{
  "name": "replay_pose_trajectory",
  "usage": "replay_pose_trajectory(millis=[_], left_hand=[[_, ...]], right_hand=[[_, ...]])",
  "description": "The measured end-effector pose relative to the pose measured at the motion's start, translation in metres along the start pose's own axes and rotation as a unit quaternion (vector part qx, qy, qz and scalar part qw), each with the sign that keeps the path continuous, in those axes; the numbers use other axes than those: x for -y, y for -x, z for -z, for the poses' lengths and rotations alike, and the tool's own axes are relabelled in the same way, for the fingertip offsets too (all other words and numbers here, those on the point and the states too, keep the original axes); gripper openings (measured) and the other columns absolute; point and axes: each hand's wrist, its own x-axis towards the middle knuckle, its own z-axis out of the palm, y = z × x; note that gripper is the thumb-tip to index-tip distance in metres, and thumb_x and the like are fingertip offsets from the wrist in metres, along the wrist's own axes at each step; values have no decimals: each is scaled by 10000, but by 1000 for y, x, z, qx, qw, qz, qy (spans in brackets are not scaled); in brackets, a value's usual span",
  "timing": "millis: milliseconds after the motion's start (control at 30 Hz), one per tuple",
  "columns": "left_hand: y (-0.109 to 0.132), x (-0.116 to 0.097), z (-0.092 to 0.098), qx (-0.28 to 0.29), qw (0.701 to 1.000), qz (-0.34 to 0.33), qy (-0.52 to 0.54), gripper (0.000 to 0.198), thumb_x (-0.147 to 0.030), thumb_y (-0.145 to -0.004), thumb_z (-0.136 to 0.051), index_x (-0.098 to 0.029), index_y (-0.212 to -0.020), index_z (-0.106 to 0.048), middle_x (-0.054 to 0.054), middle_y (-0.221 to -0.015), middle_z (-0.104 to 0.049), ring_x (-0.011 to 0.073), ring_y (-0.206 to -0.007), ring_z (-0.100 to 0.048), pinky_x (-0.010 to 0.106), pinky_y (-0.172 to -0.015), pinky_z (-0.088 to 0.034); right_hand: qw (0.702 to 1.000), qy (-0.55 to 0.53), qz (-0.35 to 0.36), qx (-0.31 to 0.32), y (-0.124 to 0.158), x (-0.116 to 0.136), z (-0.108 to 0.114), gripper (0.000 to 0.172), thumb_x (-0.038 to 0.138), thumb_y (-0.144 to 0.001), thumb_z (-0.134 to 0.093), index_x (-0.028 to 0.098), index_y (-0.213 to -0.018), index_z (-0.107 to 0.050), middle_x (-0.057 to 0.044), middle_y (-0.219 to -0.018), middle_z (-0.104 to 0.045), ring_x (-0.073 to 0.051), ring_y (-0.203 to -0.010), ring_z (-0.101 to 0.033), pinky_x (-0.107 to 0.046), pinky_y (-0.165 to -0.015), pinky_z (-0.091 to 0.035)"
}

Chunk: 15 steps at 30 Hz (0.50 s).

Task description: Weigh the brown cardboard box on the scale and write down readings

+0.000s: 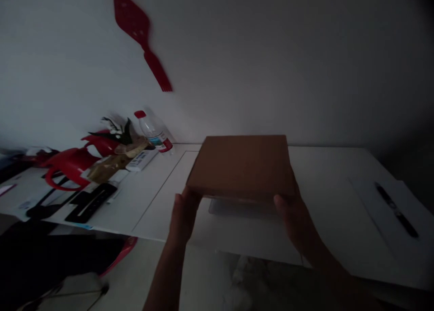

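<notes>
Hands: left hand point(183, 214) and right hand point(294, 216) grip brown box point(242, 166) at near corners.
Writing: bottle point(154, 132) label too blurred to read.
Room: bare table point(325, 166) between box and pen point(395, 209).

Left hand point(185, 214) and right hand point(296, 220), both bare — forearms bare too, as far as they show — all in dim shadow.

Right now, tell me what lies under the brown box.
A pale flat patch shows below the brown box on the white table; the box hides everything farther back.
</notes>
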Motion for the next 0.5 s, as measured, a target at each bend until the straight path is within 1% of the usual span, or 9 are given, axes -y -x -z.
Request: replay_pose_trajectory(millis=[67, 100, 133, 200, 300, 400, 467, 500], left_hand=[[7, 17, -1, 11, 999, 47, -1, 744, -812, -704, -598, -231, -1152, -727, 99, -1377, -632, 345, -1487, -320, 515, -1236, -239], [10, 23, 0, 21, 998, 59, -5, 730, -793, -742, -577, -229, -1183, -717, 100, -1392, -621, 340, -1484, -327, 512, -1238, -235], [12, 29, 2, 34, 997, 62, -12, 714, -771, -782, -553, -225, -1216, -704, 103, -1407, -610, 335, -1478, -341, 507, -1238, -237], [17, 35, 3, 61, 997, 42, -27, 690, -730, -849, -502, -216, -1276, -673, 110, -1425, -594, 323, -1462, -375, 488, -1236, -254], [23, 41, 3, 80, 996, 9, -48, 670, -705, -887, -470, -221, -1316, -645, 114, -1410, -604, 313, -1437, -418, 475, -1222, -295], [26, 46, 4, 88, 994, 9, -69, 657, -699, -893, -470, -228, -1321, -636, 118, -1415, -597, 311, -1437, -418, 473, -1214, -311], [24, 49, 7, 82, 994, 11, -71, 669, -712, -886, -464, -237, -1330, -621, 113, -1453, -564, 302, -1446, -407, 458, -1219, -300], [22, 50, 9, 68, 995, 0, -71, 675, -719, -875, -472, -247, -1337, -609, 104, -1478, -541, 291, -1453, -396, 440, -1223, -290]], right_hand=[[999, 15, -33, -21, 6, -11, 9, 800, 611, -920, -570, 262, -1580, -283, -120, -1515, -448, -310, -1375, -454, -511, -1138, -411], [998, 23, -48, -30, 10, -17, 12, 793, 629, -912, -571, 244, -1562, -328, -132, -1482, -486, -318, -1343, -489, -527, -1129, -418], [997, 33, -60, -39, 13, -22, 14, 778, 640, -911, -566, 232, -1543, -368, -140, -1449, -518, -322, -1314, -517, -539, -1124, -420], [995, 47, -65, -52, 18, -33, 16, 748, 645, -916, -554, 224, -1517, -412, -143, -1403, -558, -324, -1293, -536, -555, -1126, -411], [996, 50, -52, -53, 24, -49, 15, 705, 612, -934, -548, 243, -1518, -411, -128, -1410, -553, -324, -1335, -496, -567, -1132, -392], [996, 52, -47, -47, 28, -60, 15, 666, 583, -942, -549, 259, -1510, -423, -117, -1448, -522, -320, -1390, -432, -561, -1132, -391], [997, 37, -46, -50, 28, -63, 18, 687, 592, -927, -558, 270, -1516, -414, -112, -1487, -484, -315, -1412, -403, -546, -1121, -405], [997, 20, -48, -59, 28, -62, 22, 702, 590, -919, -561, 278, -1526, -396, -111, -1503, -466, -313, -1406, -412, -540, -1103, -421]])
